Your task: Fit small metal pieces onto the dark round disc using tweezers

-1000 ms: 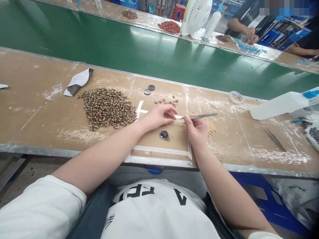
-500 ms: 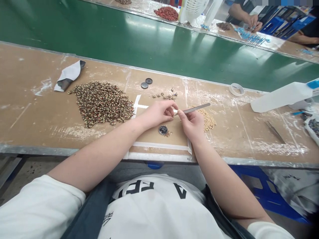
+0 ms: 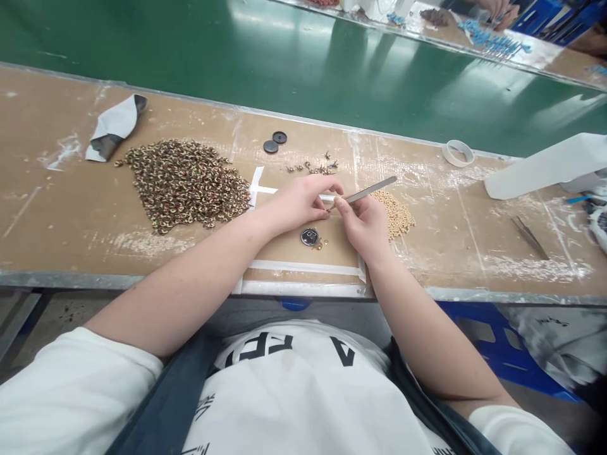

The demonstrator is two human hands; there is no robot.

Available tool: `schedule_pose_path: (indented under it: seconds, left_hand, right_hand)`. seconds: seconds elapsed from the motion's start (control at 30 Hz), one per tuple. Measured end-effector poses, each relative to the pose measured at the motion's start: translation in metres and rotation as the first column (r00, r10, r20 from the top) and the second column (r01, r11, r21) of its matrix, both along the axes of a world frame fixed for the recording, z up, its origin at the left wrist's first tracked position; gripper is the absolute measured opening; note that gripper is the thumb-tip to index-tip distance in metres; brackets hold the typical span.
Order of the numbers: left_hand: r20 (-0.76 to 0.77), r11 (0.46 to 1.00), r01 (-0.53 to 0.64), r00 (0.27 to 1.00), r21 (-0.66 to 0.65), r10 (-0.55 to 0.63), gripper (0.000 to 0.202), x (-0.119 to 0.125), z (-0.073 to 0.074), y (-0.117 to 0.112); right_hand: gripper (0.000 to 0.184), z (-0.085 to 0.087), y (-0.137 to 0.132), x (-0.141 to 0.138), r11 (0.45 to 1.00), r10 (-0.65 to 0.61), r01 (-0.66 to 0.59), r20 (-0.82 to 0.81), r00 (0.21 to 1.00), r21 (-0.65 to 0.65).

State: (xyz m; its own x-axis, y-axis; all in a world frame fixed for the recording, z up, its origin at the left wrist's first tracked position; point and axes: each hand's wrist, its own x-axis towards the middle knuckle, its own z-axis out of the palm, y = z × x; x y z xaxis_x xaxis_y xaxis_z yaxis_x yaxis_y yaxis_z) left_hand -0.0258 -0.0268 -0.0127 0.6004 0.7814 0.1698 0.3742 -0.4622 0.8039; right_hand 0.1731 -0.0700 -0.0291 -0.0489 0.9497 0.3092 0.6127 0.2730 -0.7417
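Observation:
My right hand (image 3: 368, 224) is closed round a pair of metal tweezers (image 3: 372, 188), whose back end points up to the right. The tips reach toward my left fingertips, where fine detail is lost. My left hand (image 3: 308, 199) is curled in a pinch close beside them; what it holds, if anything, is too small to name. Just below my hands lies a small round dark dish (image 3: 310, 237) with a shiny surface. Pale tan beads (image 3: 398, 215) are heaped beside my right hand. Several small loose pieces (image 3: 313, 169) lie beyond my left hand.
A large pile of small brown-and-cream pieces (image 3: 184, 183) lies left. Behind are two dark round discs (image 3: 270, 146). On the right are a tape ring (image 3: 458, 153), a white bottle (image 3: 545, 165) and spare tweezers (image 3: 530, 237). A green belt (image 3: 190, 63) runs behind; a co-worker's hands (image 3: 496, 9) show beyond.
The whole view has shifted slightly, with the bench appearing higher in the picture. My hands keep nearly the same pose, with the tweezers still in my right hand.

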Motion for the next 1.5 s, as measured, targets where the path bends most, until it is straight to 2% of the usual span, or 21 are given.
schedule_pose_path:
  seconds: [0.17,0.43,1.5]
  left_hand:
    - [-0.020,0.998,0.046,0.999,0.031,-0.046,0.051,-0.0016,0.0040,0.0002]
    - [0.020,0.997,0.071,0.997,0.018,-0.072,0.064,-0.0041,0.0024,0.0037]
    - [0.003,0.993,0.113,0.994,0.024,-0.113,0.055,-0.0058,0.0019,0.0047]
  right_hand:
    - [0.032,-0.0027,0.0028,0.0018,1.000,0.002,-0.002,0.004,1.000,0.009]
    - [0.036,-0.0002,0.0034,0.0008,1.000,0.022,-0.022,-0.006,1.000,0.003]
    - [0.025,-0.0011,0.0019,0.0000,0.997,0.064,-0.068,-0.087,0.994,-0.043]
